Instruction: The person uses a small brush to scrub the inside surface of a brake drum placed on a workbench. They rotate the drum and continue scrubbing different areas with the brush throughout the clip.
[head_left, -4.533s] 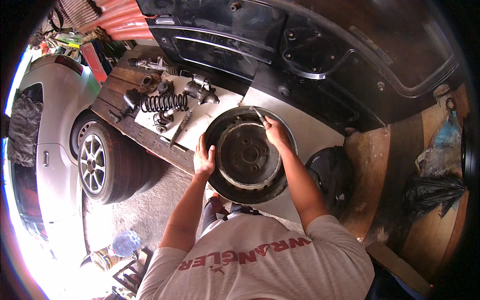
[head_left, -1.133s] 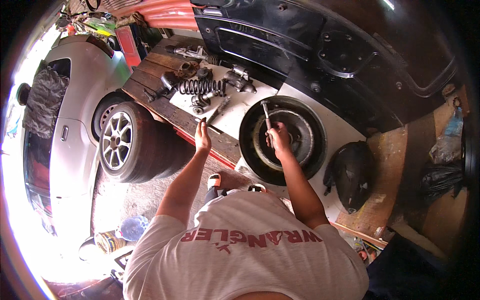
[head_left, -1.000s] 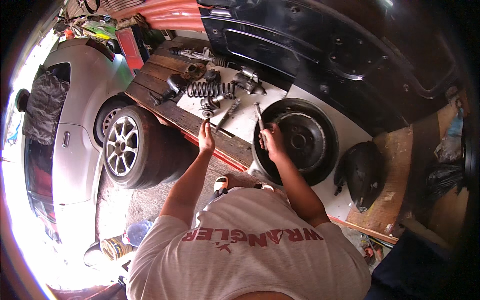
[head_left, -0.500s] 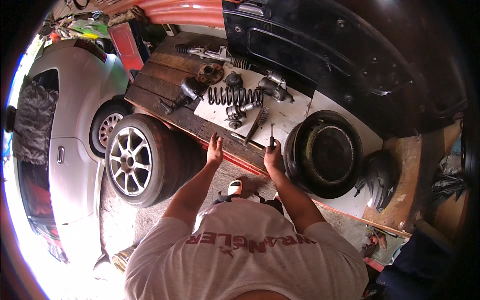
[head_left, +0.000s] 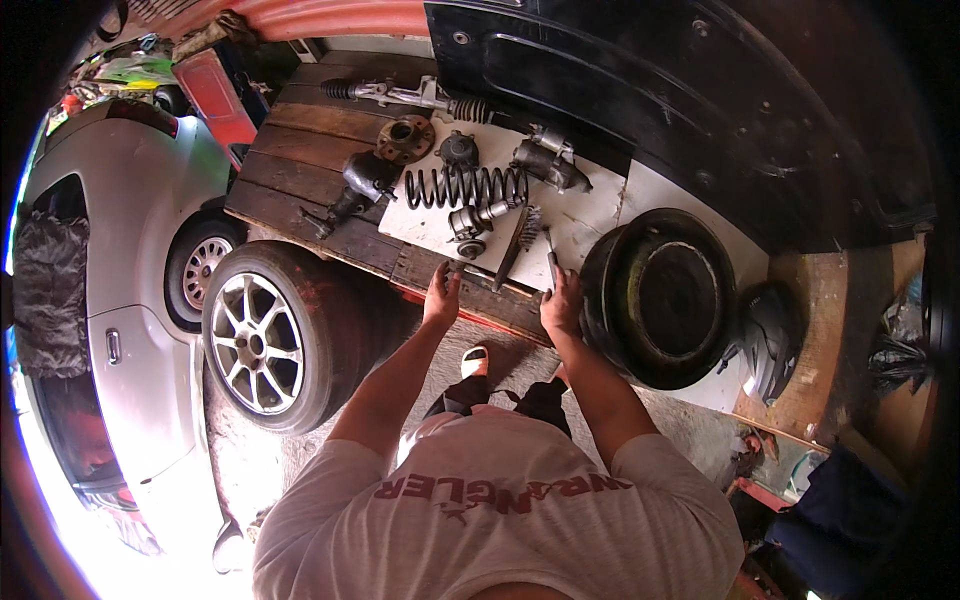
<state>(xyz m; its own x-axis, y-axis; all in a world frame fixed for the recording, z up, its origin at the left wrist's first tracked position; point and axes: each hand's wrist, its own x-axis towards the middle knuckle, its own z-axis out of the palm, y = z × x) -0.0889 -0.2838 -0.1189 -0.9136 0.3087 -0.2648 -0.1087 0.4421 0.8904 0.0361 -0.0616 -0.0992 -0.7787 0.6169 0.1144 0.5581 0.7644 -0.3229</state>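
My right hand (head_left: 562, 302) is closed around the dark handle of a screwdriver (head_left: 552, 258), its thin shaft pointing away from me over the bench's front edge. To its left, my left hand (head_left: 441, 296) hovers by the wooden edge with fingers apart, holding nothing that I can see. Between and beyond the hands a wire brush (head_left: 511, 259) lies slanted on a white board (head_left: 408, 222). Farther back on that board are a black coil spring (head_left: 465, 188), a metal shaft-like part (head_left: 468, 222), a round dark part (head_left: 459, 150) and a starter motor (head_left: 550, 165).
A black steel wheel rim (head_left: 601, 285) sits right of my right hand, with a dark helmet (head_left: 770, 330) beyond. A pistol-shaped impact wrench (head_left: 365, 180), wheel hub (head_left: 405, 139) and steering rack (head_left: 400, 93) lie on the planks. A tyre (head_left: 315, 310) and silver car (head_left: 140, 300) stand left.
My view has shifted slightly. My left hand has moved a little right, and its fingers are less raised. My right hand still grips the screwdriver, now with its shaft tilted slightly.
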